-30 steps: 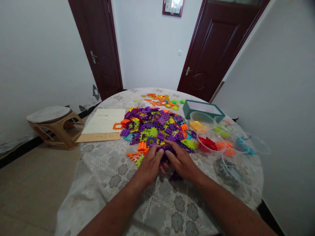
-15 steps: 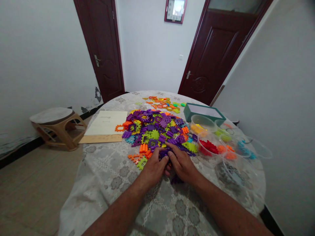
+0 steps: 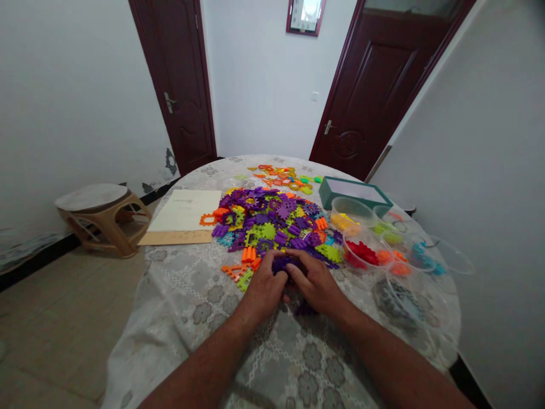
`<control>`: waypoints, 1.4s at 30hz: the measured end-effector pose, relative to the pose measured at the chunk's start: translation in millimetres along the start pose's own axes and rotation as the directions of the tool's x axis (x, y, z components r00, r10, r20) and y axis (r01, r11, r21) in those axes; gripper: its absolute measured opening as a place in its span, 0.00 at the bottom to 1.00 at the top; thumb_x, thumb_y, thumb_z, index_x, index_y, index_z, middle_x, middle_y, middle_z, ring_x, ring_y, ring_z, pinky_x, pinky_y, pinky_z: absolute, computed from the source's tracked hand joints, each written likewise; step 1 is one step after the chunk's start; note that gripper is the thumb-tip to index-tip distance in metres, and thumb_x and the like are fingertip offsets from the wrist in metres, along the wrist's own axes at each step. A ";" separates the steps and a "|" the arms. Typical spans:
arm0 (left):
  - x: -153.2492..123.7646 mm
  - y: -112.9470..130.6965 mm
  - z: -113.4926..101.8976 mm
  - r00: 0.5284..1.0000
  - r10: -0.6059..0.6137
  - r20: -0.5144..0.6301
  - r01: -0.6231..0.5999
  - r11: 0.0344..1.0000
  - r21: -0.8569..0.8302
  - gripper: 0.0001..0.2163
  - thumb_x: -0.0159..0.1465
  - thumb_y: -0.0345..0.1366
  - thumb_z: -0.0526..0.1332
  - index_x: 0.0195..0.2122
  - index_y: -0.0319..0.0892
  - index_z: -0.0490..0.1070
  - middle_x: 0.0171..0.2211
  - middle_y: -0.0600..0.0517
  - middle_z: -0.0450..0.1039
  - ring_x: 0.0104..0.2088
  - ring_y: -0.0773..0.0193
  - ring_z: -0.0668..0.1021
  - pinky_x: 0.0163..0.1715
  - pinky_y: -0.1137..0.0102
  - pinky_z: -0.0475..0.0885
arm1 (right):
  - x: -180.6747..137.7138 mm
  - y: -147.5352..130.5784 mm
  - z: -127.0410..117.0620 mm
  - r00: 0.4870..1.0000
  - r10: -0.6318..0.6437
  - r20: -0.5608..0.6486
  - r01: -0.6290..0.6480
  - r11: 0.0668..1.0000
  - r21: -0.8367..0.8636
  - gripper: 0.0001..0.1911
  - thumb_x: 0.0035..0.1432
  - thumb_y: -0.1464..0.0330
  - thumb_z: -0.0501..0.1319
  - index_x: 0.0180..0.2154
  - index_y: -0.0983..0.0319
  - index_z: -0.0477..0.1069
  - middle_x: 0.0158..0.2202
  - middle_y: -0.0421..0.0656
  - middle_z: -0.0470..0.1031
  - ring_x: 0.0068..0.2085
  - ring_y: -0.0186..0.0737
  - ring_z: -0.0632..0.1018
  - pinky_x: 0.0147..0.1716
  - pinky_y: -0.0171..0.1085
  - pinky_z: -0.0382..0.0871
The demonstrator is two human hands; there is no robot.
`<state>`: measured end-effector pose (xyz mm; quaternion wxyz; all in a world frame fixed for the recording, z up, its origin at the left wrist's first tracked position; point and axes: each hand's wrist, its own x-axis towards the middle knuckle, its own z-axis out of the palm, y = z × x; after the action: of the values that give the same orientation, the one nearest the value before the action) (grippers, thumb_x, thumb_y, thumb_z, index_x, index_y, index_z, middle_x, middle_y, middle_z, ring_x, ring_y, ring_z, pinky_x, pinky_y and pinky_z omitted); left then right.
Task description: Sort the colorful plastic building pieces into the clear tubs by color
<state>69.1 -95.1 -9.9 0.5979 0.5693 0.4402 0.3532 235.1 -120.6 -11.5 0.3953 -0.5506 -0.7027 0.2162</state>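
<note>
My left hand [image 3: 267,286] and my right hand [image 3: 314,282] come together at the near edge of the pile. Between them is a dark purple toothed plastic piece [image 3: 280,264], partly covered by my fingers and thumbs. Both hands are closed round it. Another dark purple piece [image 3: 305,309] lies under my right wrist, mostly hidden. Just beyond my fingers spreads a heap of purple, green, orange and blue interlocking plastic pieces [image 3: 268,230]. An orange ribbed piece [image 3: 249,254] and a flat green piece [image 3: 246,279] lie beside my left hand.
Clear tubs to the right hold sorted pieces: yellow ones [image 3: 344,222], red ones [image 3: 361,253] and grey ones [image 3: 398,301] among them. Behind stands a green box [image 3: 353,195]. A cream sheet [image 3: 187,210] lies at left. Orange pieces [image 3: 281,177] are scattered at the far side.
My right index finger, stretched toward the pile before, has curled in round the purple piece. My hands stay together in nearly the same place. The view has tilted slightly.
</note>
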 end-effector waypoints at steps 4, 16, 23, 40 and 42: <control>3.4 -2.5 0.3 0.999 -0.017 0.039 0.020 0.997 -0.071 0.20 0.63 0.33 0.61 0.57 0.46 0.69 0.44 0.48 0.80 0.29 0.64 0.81 0.26 0.72 0.76 | 2.7 -1.0 -5.0 0.996 0.084 0.021 -0.086 0.990 0.110 0.17 0.69 0.64 0.62 0.58 0.55 0.77 0.53 0.44 0.83 0.49 0.45 0.83 0.52 0.45 0.76; -6.0 6.3 -6.6 0.965 -0.049 0.257 0.103 0.974 -0.202 0.24 0.64 0.41 0.66 0.61 0.44 0.69 0.48 0.43 0.79 0.40 0.55 0.85 0.32 0.66 0.81 | 5.1 -28.4 -44.1 0.970 0.088 0.225 -0.105 0.992 0.063 0.21 0.62 0.73 0.62 0.55 0.54 0.78 0.48 0.40 0.83 0.46 0.43 0.81 0.47 0.41 0.76; -3.3 10.4 -24.5 0.996 -0.025 0.087 0.040 0.983 -0.178 0.22 0.66 0.49 0.64 0.57 0.42 0.71 0.43 0.44 0.80 0.40 0.56 0.84 0.34 0.64 0.81 | 52.9 -18.3 -130.2 0.943 0.254 0.213 -0.272 0.961 0.058 0.21 0.62 0.67 0.66 0.57 0.57 0.77 0.34 0.39 0.79 0.24 0.32 0.72 0.20 0.30 0.66; 2.9 -0.8 -23.7 0.997 -0.013 0.073 0.012 1.000 0.018 0.14 0.68 0.46 0.61 0.49 0.44 0.77 0.37 0.47 0.81 0.37 0.55 0.82 0.35 0.65 0.78 | 242.9 129.6 -213.4 0.561 0.667 -0.490 -0.569 0.741 0.356 0.21 0.71 0.60 0.66 0.60 0.63 0.72 0.57 0.50 0.76 0.51 0.47 0.81 0.50 0.49 0.80; 3.3 1.0 -25.1 0.998 -0.014 0.069 0.012 1.000 0.025 0.14 0.68 0.46 0.61 0.49 0.44 0.77 0.36 0.48 0.81 0.36 0.56 0.82 0.35 0.64 0.78 | 244.0 130.5 -211.8 0.578 0.651 -0.492 -0.557 0.756 0.344 0.21 0.72 0.59 0.65 0.60 0.62 0.72 0.60 0.50 0.74 0.54 0.49 0.79 0.53 0.52 0.79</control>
<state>47.1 -82.7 -8.4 0.6080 0.5857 0.4272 0.3237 462.1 121.3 95.4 0.5338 -0.7635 -0.2963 0.2105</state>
